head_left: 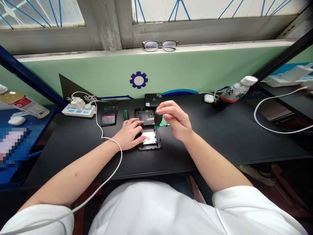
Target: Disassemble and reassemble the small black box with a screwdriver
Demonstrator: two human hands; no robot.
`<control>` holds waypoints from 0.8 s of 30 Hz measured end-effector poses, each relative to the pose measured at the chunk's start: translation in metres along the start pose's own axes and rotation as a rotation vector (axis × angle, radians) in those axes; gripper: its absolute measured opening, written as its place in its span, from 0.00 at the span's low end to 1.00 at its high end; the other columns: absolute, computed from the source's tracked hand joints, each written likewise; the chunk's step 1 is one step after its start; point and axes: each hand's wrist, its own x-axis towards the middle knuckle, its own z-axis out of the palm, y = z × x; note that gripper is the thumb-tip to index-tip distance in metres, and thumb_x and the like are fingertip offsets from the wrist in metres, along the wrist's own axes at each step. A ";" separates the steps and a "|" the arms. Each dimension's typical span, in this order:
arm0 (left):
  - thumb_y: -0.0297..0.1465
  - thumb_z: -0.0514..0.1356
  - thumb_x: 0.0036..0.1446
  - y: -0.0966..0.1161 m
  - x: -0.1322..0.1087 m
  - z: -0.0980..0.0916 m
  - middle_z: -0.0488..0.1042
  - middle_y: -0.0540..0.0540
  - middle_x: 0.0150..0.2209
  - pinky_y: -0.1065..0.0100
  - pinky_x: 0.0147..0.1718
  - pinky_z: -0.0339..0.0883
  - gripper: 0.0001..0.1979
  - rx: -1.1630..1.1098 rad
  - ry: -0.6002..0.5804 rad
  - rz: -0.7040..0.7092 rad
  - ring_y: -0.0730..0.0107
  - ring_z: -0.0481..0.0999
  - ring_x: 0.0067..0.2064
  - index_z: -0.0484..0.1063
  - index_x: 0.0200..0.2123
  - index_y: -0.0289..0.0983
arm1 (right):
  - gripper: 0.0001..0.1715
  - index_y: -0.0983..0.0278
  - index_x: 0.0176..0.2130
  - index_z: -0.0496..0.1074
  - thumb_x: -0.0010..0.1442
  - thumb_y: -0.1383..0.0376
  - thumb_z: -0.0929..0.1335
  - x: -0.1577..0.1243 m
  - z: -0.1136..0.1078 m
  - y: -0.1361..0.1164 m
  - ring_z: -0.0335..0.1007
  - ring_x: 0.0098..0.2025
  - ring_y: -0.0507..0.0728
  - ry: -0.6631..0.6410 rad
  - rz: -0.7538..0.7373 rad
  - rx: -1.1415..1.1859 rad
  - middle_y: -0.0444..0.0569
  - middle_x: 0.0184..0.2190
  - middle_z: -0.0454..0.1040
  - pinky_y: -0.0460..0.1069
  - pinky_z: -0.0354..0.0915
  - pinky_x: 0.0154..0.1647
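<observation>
My right hand (pixel 177 120) is closed around the black and green handle of a screwdriver (pixel 158 120). The screwdriver stands nearly upright, its shaft pointing down at the right edge of an opened black plastic case half (pixel 149 148). Inside that half lies a white panel with a small tan square (pixel 148 137). My left hand (pixel 128 133) lies spread over the left side of the case, thumb on the white panel, fingers reaching toward another black case half (pixel 144 114) behind. A green circuit board (pixel 165 122) shows partly behind my right hand.
A second screwdriver (pixel 126 115), a phone (pixel 109 112) and a black box (pixel 153 99) lie on the black desk (pixel 220 137). A power strip (pixel 79 110) sits at left, its white cable crossing my left forearm. A bottle (pixel 234 91) stands at right; glasses (pixel 160 46) rest on the sill.
</observation>
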 end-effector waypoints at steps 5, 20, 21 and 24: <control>0.43 0.59 0.71 0.000 0.000 0.000 0.73 0.36 0.67 0.33 0.69 0.57 0.14 -0.007 0.009 -0.004 0.39 0.61 0.73 0.78 0.44 0.40 | 0.23 0.52 0.51 0.73 0.61 0.64 0.81 -0.004 0.007 0.002 0.82 0.50 0.58 0.010 0.012 0.127 0.47 0.51 0.84 0.55 0.77 0.49; 0.43 0.59 0.72 0.001 0.000 0.000 0.74 0.36 0.67 0.34 0.69 0.57 0.13 -0.006 0.007 0.000 0.40 0.62 0.74 0.77 0.43 0.40 | 0.15 0.53 0.50 0.82 0.75 0.56 0.65 0.000 -0.001 0.003 0.72 0.39 0.58 0.053 -0.006 -0.064 0.51 0.42 0.72 0.58 0.75 0.41; 0.43 0.58 0.72 0.001 0.000 -0.001 0.74 0.36 0.67 0.34 0.69 0.57 0.13 -0.001 0.005 0.001 0.40 0.62 0.74 0.77 0.43 0.40 | 0.14 0.53 0.50 0.81 0.75 0.56 0.66 0.000 0.000 0.003 0.72 0.40 0.58 0.041 -0.006 -0.048 0.51 0.43 0.73 0.57 0.75 0.40; 0.43 0.57 0.73 0.003 0.000 -0.002 0.73 0.36 0.67 0.35 0.69 0.58 0.14 0.016 0.002 0.007 0.39 0.62 0.73 0.76 0.43 0.40 | 0.10 0.51 0.52 0.79 0.71 0.60 0.72 -0.001 0.002 0.002 0.73 0.44 0.58 0.008 -0.019 0.002 0.50 0.46 0.74 0.55 0.74 0.39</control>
